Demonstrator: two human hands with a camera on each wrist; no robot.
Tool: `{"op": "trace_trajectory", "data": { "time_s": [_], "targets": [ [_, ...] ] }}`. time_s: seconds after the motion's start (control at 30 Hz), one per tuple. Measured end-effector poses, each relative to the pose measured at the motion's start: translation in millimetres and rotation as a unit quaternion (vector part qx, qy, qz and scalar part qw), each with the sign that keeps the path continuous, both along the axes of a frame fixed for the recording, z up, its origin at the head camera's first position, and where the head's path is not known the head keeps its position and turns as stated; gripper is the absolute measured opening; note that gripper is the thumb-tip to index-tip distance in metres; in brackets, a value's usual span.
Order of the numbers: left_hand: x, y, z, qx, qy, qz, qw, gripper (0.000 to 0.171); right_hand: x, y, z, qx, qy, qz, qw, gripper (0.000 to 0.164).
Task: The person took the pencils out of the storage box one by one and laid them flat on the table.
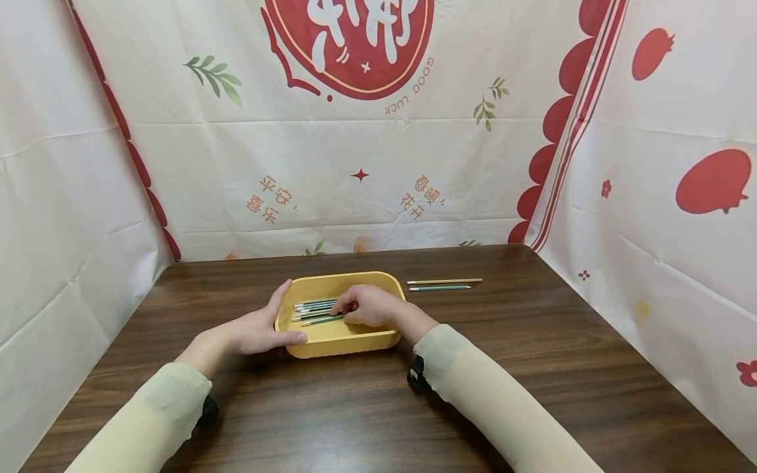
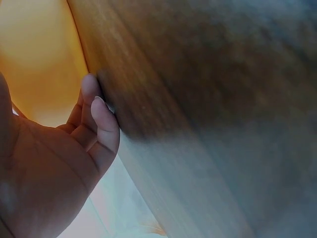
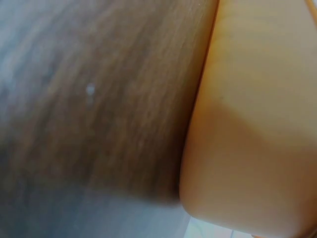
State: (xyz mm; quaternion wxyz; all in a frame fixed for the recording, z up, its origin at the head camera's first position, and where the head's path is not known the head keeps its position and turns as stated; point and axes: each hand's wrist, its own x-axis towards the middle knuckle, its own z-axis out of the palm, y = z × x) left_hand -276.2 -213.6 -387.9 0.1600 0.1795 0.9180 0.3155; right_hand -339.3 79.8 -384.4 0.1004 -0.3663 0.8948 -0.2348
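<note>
Pencils (image 1: 319, 311) prob. light, stiff — pinch mid-shaft; L hand (image 1: 255, 332) grips tray (image 1: 343, 345) at 9 o'clock; R hand (image 1: 374, 307) inside, 3 o'clock — can't tell grip.

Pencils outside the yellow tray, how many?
2: a yellow pencil and, nearer the camera, a green pencil, both on the table right of the tray. Others could be hidden.

Yellow tray (image 1: 345, 345), green pencil (image 1: 322, 320), brown wood-grained table (image 1: 331, 414), white cloth (image 1: 343, 151) with red prints
</note>
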Motion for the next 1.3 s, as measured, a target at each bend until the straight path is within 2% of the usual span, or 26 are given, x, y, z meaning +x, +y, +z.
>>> {"op": "trace_trajectory", "data": {
  "time_s": [0.23, 0.67, 1.07, 1.3],
  "targets": [
    [0.6, 0.6, 0.6, -0.006, 0.007, 0.002, 1.0000, 0.134, -2.3, 0.2, -4.1, 0.023, 0.032, 0.009, 0.999, 0.028],
    [0.9, 1.2, 1.3, -0.008, 0.003, 0.004, 1.0000, 0.134, -4.3, 0.6, -6.2, 0.025, 0.046, 0.016, 0.998, 0.026],
    [0.0, -0.3, 0.1, -0.005, 0.003, 0.003, 1.0000, 0.134, -1.7, 0.5, -2.8, -0.004, 0.033, 0.033, 0.999, 0.031],
    [-1.1, 0.2, 0.4, -0.004, 0.000, 0.004, 1.0000, 0.135, -1.2, 0.9, -4.1, -0.012, 0.010, 0.022, 1.000, 0.031]
  ]
}}
